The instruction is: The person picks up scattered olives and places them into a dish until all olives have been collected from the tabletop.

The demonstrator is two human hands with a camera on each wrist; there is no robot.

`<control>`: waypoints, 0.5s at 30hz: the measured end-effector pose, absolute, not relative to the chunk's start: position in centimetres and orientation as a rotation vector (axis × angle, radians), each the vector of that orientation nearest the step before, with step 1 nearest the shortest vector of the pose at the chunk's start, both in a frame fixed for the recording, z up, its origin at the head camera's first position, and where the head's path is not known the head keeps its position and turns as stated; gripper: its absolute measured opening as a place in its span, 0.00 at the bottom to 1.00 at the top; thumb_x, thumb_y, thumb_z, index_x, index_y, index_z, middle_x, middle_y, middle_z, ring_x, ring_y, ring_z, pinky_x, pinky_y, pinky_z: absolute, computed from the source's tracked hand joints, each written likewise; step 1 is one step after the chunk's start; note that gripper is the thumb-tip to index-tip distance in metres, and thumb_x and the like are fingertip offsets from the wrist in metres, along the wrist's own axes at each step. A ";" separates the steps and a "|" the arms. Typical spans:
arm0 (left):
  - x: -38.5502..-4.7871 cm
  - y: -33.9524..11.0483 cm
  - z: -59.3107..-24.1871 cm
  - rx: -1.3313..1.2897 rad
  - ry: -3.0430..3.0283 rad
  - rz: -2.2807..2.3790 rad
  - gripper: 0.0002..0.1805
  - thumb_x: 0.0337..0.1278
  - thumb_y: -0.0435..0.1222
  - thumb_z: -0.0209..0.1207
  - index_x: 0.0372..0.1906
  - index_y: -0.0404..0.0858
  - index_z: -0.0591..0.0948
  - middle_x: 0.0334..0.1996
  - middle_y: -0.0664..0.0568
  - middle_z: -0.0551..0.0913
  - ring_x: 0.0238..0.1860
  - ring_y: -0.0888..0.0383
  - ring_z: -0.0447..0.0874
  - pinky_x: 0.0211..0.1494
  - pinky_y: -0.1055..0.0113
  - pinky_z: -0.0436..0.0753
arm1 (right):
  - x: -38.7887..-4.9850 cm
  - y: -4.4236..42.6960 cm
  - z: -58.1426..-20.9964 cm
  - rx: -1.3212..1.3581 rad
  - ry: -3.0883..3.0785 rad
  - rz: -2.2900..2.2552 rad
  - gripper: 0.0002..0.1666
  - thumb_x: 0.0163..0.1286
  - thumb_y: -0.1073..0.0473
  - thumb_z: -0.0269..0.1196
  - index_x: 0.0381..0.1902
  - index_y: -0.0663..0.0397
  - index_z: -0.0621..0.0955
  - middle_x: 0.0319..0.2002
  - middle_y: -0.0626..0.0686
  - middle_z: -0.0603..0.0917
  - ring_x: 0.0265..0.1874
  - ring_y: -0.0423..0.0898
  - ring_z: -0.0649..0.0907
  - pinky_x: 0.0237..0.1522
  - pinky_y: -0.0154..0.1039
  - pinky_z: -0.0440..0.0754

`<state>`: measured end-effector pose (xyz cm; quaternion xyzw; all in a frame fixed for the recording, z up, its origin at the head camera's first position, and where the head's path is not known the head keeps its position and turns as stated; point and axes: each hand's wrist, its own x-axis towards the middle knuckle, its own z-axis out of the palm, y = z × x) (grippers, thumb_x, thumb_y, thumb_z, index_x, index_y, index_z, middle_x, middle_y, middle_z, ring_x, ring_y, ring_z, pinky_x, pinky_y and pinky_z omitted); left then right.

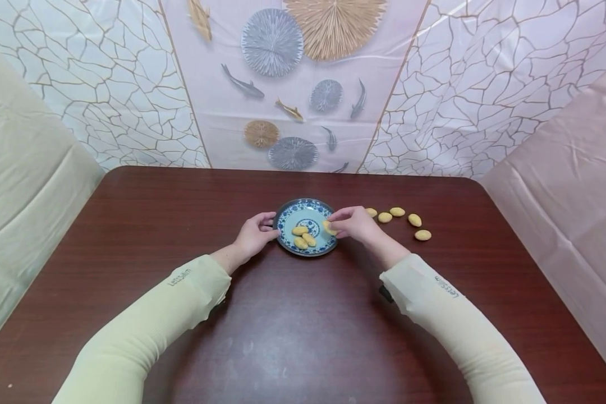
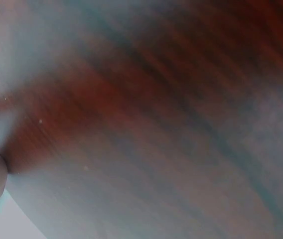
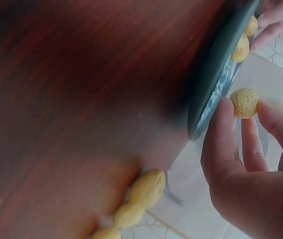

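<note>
A round plate [image 1: 306, 251] with a blue floral rim stands on the table. Three yellow oval nut-like pieces [image 1: 300, 230] lie on its left and lower part. At the plate's left edge my left hand [image 1: 252, 234] holds the rim, thumb and fingers against it. My right hand [image 1: 354, 225] is over the plate's right side and pinches another yellow nut-like piece [image 3: 245, 103] between thumb and finger. Its wrinkled surface shows in the right wrist view, where it is apart from the plate. The left wrist view is mostly blurred table.
Several more yellow pieces [image 1: 396, 211] lie in a loose curve on the table, right of the plate. A dark brown wooden table [image 1: 192, 196] reaches back to a patterned cloth wall [image 1: 293, 112]. Cloth also hangs along both sides. A small dark object [image 1: 386, 293] shows below the right sleeve.
</note>
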<state>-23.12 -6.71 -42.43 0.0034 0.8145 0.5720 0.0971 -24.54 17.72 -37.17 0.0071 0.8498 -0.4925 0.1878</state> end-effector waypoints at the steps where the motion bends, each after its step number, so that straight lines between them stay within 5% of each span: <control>1: -23.1 -6.7 -42.5 0.009 2.412 1.694 0.28 0.57 0.29 0.58 0.64 0.32 0.68 0.55 0.36 0.75 0.53 0.46 0.76 0.53 0.65 0.78 | -24.6 17.5 -37.4 0.030 2.393 -1.370 0.17 0.61 0.63 0.64 0.47 0.66 0.81 0.50 0.62 0.81 0.31 0.42 0.84 0.43 0.41 0.84; 15: -23.2 -6.7 -42.5 0.007 2.421 1.685 0.28 0.57 0.29 0.58 0.64 0.33 0.68 0.55 0.37 0.75 0.53 0.46 0.76 0.52 0.66 0.78 | -24.1 15.1 -38.4 -0.032 2.416 -1.253 0.15 0.62 0.64 0.62 0.46 0.65 0.82 0.50 0.62 0.81 0.31 0.40 0.82 0.39 0.37 0.84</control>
